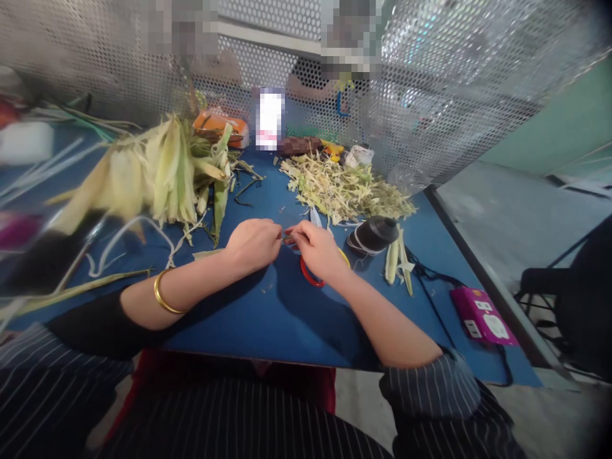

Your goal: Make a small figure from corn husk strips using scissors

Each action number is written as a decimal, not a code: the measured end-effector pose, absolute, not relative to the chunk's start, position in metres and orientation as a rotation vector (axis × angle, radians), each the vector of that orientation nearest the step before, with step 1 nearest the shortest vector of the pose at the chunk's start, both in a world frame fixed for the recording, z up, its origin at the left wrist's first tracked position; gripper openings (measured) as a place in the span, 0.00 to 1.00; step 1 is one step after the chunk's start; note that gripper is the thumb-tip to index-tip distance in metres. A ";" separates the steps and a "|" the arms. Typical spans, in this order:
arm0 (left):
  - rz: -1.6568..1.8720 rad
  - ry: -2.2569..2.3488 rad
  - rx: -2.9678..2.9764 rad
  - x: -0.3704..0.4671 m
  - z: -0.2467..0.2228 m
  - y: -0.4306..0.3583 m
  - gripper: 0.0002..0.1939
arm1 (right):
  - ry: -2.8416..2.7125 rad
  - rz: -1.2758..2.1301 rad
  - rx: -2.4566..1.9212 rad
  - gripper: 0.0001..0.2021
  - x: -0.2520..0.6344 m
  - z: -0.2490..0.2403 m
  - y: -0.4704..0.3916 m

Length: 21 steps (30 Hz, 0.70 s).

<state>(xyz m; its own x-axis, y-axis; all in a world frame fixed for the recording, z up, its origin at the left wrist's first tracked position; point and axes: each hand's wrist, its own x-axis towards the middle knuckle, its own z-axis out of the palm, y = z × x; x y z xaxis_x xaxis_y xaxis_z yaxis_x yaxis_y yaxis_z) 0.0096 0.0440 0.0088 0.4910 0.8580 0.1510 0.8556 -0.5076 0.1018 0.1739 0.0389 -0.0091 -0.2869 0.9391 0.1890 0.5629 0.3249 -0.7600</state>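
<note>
Blue tabletop [229,325] before perforated metal screen. Left hand [255,243] and right hand [316,250] nearly meeting, fingertips pinching tiny greenish strip [287,238] between them; looks light, limp, easily torn, best gripped at ends. Scissors [314,218] under right fingers.

We wore a dark garment [239,414] with thin white stripes, its sleeves ending near the elbows, and one smooth gold-coloured bangle [163,292].
</note>
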 end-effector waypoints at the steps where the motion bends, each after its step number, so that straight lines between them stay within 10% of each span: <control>1: 0.268 1.577 2.688 0.010 0.008 0.044 0.14 | -1.976 0.759 -1.331 0.07 0.173 -0.012 0.040; 21: 0.031 1.279 2.642 -0.019 0.018 0.065 0.12 | -2.266 0.915 -0.995 0.06 0.178 -0.013 0.048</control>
<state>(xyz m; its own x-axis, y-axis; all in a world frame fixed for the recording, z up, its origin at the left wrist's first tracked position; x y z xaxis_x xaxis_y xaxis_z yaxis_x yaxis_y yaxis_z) -0.0188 0.0653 0.0182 0.6242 0.7781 -0.0705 0.7738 -0.6033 0.1931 0.1781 0.0483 -0.0134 -0.6095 0.7746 0.1686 0.4402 0.5076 -0.7406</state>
